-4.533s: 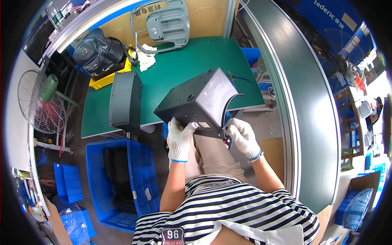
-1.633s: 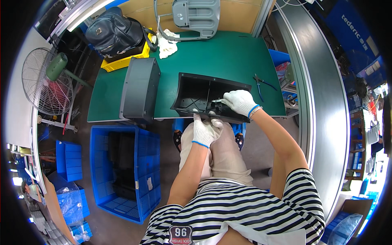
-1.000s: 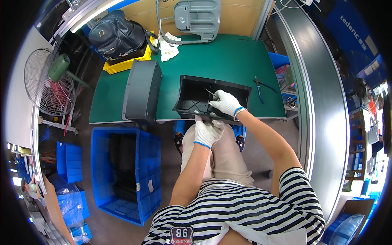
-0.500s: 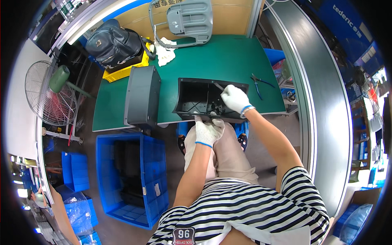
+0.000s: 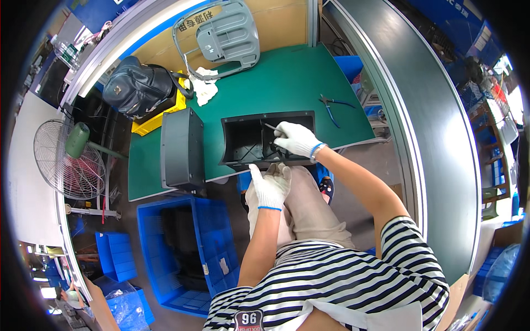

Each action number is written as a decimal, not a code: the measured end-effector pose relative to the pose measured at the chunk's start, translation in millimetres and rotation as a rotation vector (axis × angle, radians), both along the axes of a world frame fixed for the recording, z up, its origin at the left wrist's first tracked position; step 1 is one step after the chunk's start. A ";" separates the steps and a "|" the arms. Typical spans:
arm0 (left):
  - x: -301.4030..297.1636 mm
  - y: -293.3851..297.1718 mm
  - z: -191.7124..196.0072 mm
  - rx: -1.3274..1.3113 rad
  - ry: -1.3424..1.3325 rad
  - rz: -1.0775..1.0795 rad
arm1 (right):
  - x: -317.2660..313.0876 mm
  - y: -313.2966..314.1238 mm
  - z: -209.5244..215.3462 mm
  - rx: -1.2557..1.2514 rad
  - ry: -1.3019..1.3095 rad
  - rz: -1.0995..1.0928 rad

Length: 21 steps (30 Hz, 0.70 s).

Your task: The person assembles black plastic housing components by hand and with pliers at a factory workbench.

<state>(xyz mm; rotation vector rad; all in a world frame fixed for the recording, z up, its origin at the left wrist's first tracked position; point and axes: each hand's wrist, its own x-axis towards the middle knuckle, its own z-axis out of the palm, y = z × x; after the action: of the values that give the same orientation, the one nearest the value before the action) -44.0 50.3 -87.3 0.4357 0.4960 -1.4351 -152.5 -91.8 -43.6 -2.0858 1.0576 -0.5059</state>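
An open-topped black plastic housing (image 5: pixel 234 132) lies on the green table at its front edge, with a divider and ribs inside. Over its right part, my white-gloved right hand (image 5: pixel 298 139) is closed around a thin grey tool (image 5: pixel 270 126), whose tip points left over the cavity; its exact kind is mostly hidden by the fingers. My gloved left hand (image 5: pixel 270 186) is below the housing's near wall, palm up, with the thumb apart from the bent fingers and nothing seen in it. Left of the housing stands a second dark grey housing (image 5: pixel 185 148), turned on its side.
Blue-handled pliers (image 5: pixel 331 109) lie on the green table (image 5: pixel 276 83) at right. A black backpack (image 5: pixel 138 88) rests on a yellow crate (image 5: pixel 144 127), near a white cloth (image 5: pixel 204 91) and a grey plastic frame (image 5: pixel 229 38). Below stands a blue crate (image 5: pixel 221 231); a fan (image 5: pixel 72 160) is at left.
The view has shifted, so the table items sit further left. My left hand has come away from the housing's near wall, its thumb spreading. My right hand still holds the thin tool over the cavity.
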 end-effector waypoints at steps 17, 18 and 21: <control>6.4 -2.4 0.3 0.033 -0.050 -0.068 | 38.3 -18.2 -17.5 -0.130 0.370 0.048; 8.1 -1.1 -0.8 0.035 -0.050 -0.067 | 31.4 -16.1 -14.7 -0.112 0.352 0.013; 10.2 2.4 -0.1 0.010 -0.035 -0.071 | -1.9 -10.1 6.3 -0.050 0.137 -0.173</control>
<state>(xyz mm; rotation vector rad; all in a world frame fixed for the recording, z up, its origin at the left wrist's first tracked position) -33.8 52.7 -87.4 0.4901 0.4639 -1.4908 -154.4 -101.9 -37.4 -2.1075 1.3249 -0.4836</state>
